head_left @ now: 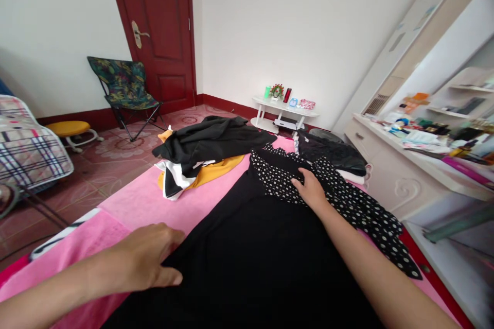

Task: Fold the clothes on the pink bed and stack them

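Hands flat, open, gripping nothing, on black dress; hem cut off.

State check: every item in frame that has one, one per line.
black dress: spread flat on the pink sheet
polka-dot top part: lying flat, sleeve stretched out right
left hand: open, flat on the dress edge
right hand: open, pressing the polka-dot part
clothes pile: crumpled, unfolded
door: closed
folding chair: unfolded, unoccupied
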The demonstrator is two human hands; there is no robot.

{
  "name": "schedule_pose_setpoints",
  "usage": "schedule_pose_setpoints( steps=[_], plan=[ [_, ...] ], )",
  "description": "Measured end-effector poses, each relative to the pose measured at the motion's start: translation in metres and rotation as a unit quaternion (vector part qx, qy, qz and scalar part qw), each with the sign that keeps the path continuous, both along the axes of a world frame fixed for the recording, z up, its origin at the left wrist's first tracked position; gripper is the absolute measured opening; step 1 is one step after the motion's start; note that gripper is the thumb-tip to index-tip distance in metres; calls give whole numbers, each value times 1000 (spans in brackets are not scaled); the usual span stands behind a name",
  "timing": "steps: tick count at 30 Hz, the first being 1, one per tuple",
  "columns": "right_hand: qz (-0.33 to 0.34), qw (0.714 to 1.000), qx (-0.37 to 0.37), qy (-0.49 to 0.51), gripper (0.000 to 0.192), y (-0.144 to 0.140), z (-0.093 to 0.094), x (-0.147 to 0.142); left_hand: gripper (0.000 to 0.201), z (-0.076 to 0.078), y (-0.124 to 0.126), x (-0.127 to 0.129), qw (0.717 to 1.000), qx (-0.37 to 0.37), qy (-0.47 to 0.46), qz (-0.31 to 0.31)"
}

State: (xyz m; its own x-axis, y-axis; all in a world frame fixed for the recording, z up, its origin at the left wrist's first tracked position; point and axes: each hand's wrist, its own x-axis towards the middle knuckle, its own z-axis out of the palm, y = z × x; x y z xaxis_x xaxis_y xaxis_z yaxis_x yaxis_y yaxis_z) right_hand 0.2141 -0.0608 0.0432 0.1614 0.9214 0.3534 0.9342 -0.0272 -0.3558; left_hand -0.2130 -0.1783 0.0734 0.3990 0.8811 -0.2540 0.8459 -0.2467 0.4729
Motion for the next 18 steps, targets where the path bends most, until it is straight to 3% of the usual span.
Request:
schedule_pose_setpoints(
  steps=[2,4,7,9,13,18],
  plan=[
    [-48,994,-65,-74,55,15,-9,-2,20,-3,-7,-4,1000,-1,25,-13],
    [-63,984,-122,-117,48,24,-11,-5,16,-8,-9,-10,999,-1,35,-19],
    [-63,982,-151,-96,37,35,7,-4,9,-7,-8,-15,999,0,36,-41],
    [-73,990,-117,-44,38,45,26,1,15,3,-8,-12,998,5,20,-51],
    [-97,994,-38,29,37,66,62,18,26,38,-12,15,995,-12,-59,-78],
    [-115,988,40,96,38,81,81,35,26,71,-16,66,975,-72,-159,-141]
  ],
)
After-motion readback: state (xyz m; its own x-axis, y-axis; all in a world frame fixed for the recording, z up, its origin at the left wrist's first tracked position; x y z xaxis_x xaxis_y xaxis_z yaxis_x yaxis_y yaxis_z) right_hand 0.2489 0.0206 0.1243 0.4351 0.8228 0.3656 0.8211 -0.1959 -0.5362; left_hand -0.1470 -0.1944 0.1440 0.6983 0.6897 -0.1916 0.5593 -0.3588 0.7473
